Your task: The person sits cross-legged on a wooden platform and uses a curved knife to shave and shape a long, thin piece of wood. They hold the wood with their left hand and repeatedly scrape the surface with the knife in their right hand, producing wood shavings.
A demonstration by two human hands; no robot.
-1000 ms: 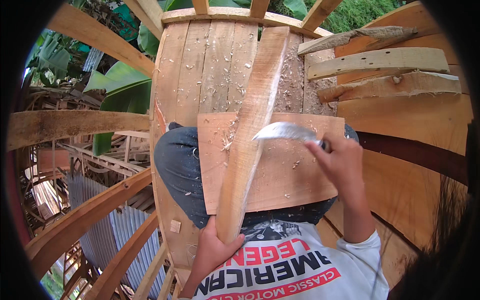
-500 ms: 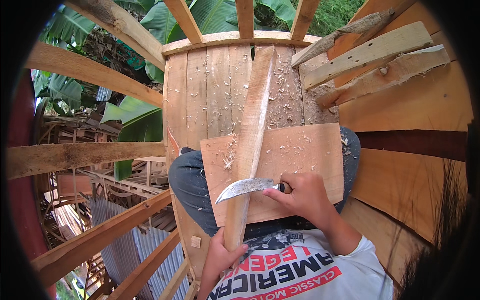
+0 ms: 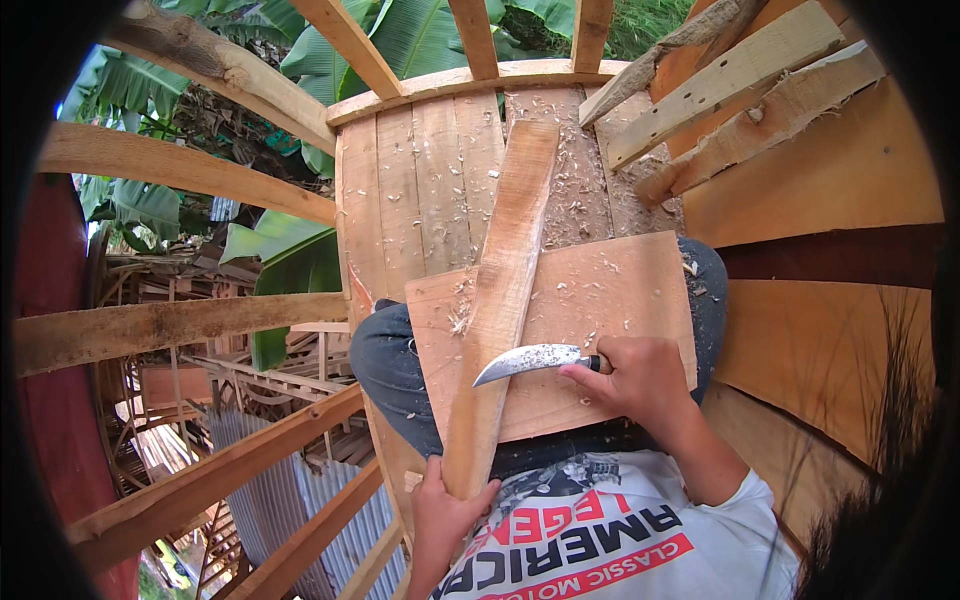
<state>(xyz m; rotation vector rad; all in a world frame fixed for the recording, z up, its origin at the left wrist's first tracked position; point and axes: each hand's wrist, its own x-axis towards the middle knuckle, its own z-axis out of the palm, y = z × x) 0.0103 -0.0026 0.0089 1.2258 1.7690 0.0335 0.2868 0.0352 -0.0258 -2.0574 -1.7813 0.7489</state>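
A long wooden strip (image 3: 510,255) slants across a flat board (image 3: 600,300) that rests on my lap. My left hand (image 3: 450,512) grips the strip's near end, thumb on one side and fingers on the other. In my right hand (image 3: 640,380) is a knife (image 3: 535,360) with a curved blade and a dark handle. Its blade points left and crosses over the strip's right edge; whether it touches the wood I cannot tell. Small curled shavings (image 3: 460,320) lie on the board beside the strip.
Shavings are scattered over the plank floor (image 3: 400,190) ahead. Wooden rails (image 3: 180,330) fan out on the left, with corrugated sheets (image 3: 250,480) below. Rough planks (image 3: 730,90) lean at the far right near a wooden wall (image 3: 820,170). Banana leaves (image 3: 430,45) hang beyond the far edge.
The knife and my right hand have moved slightly right. The strip's far end has come nearer, and its broad face now shows more. Both grips stay the same.
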